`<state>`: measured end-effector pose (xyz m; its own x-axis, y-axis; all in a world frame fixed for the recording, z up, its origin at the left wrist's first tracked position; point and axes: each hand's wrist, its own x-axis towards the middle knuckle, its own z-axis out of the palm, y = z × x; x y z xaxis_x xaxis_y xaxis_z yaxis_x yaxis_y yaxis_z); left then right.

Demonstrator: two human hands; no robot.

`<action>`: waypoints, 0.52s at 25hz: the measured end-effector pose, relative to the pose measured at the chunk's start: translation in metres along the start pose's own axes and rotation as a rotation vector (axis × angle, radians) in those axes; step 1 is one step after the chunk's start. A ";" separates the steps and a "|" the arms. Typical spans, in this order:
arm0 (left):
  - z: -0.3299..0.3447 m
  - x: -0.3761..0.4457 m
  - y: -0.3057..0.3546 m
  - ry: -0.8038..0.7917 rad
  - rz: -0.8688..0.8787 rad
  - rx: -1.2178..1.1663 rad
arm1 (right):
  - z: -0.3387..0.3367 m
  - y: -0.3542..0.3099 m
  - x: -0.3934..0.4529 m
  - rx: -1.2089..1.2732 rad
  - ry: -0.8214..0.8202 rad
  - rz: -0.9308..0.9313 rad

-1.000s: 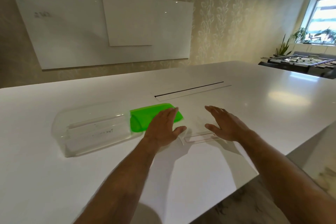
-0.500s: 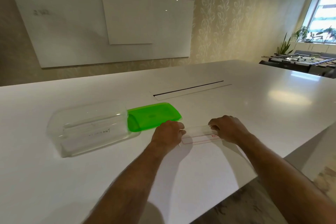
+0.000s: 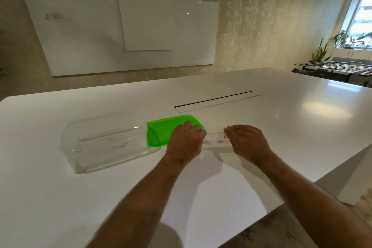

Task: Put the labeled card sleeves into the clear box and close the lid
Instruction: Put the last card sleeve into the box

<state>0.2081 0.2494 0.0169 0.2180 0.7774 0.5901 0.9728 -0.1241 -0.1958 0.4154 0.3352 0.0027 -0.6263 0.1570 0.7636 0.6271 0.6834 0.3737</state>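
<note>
A clear box (image 3: 104, 143) lies on the white table (image 3: 281, 127) at the left, with labeled card sleeves (image 3: 114, 147) inside it. Its green lid (image 3: 161, 131) lies flat just right of the box. A clear card sleeve with a red label (image 3: 215, 139) is held between my hands, slightly above the table. My left hand (image 3: 187, 141) grips its left end with curled fingers and overlaps the lid's near right corner. My right hand (image 3: 247, 141) grips the sleeve's right end.
A long cable slot (image 3: 213, 99) runs across the table behind the lid. The table's near right edge (image 3: 281, 203) is close to my right forearm. Whiteboards (image 3: 120, 26) hang on the far wall; a foosball table (image 3: 338, 67) stands at the far right.
My hands went from flat and open over the table to curled on the ends of the clear sleeve. The sleeve has lifted a little off the table.
</note>
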 end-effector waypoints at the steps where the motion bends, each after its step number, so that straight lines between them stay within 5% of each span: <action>1: -0.003 0.000 0.000 0.010 0.020 0.027 | 0.001 -0.004 0.003 0.006 0.023 -0.007; 7: -0.013 -0.009 -0.017 0.091 0.034 0.091 | 0.004 -0.019 0.019 0.002 0.139 -0.026; 13: -0.017 -0.026 -0.052 0.250 -0.066 0.092 | 0.001 -0.015 0.022 0.335 0.086 0.335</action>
<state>0.1535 0.2250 0.0252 0.1780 0.6038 0.7770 0.9768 -0.0126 -0.2140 0.3920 0.3288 0.0130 -0.3662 0.3578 0.8590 0.5950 0.7998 -0.0795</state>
